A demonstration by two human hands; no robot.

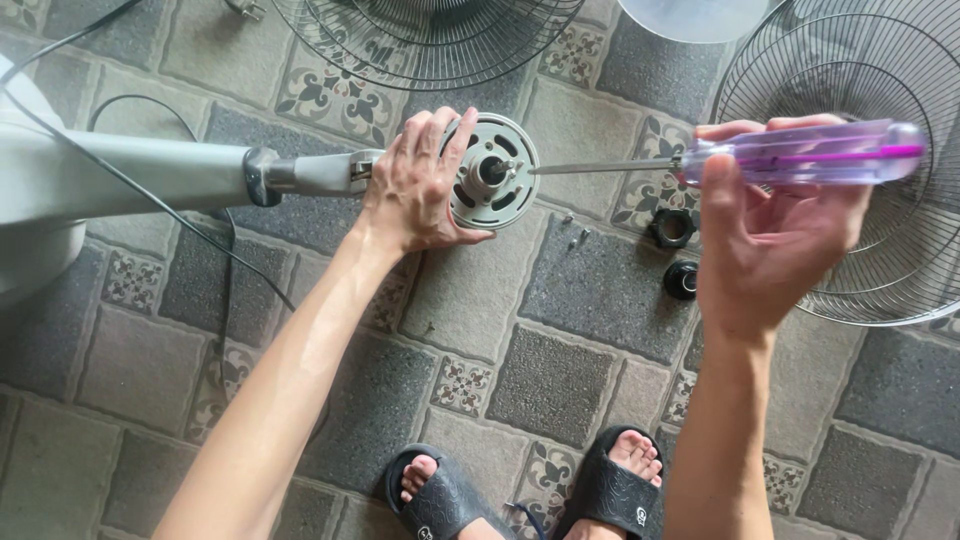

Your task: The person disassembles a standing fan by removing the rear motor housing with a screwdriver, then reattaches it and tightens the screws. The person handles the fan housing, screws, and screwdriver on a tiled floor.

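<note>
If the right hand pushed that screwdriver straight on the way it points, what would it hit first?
Likely a screw on the round grey metal motor face, which the left hand steadies; the purple clear-handled screwdriver in the right hand already has its tip there.

Our left hand [420, 185] reaches in from below on a bare, nearly straight forearm, palm down, fingers spread and curled over the motor [492, 184]. Right of the motor, our right hand [765, 240] is raised, palm toward us, fingers and thumb closed around a screwdriver [800, 155] held level.

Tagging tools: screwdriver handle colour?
Clear purple screwdriver handle with a pink core; head view.
</note>
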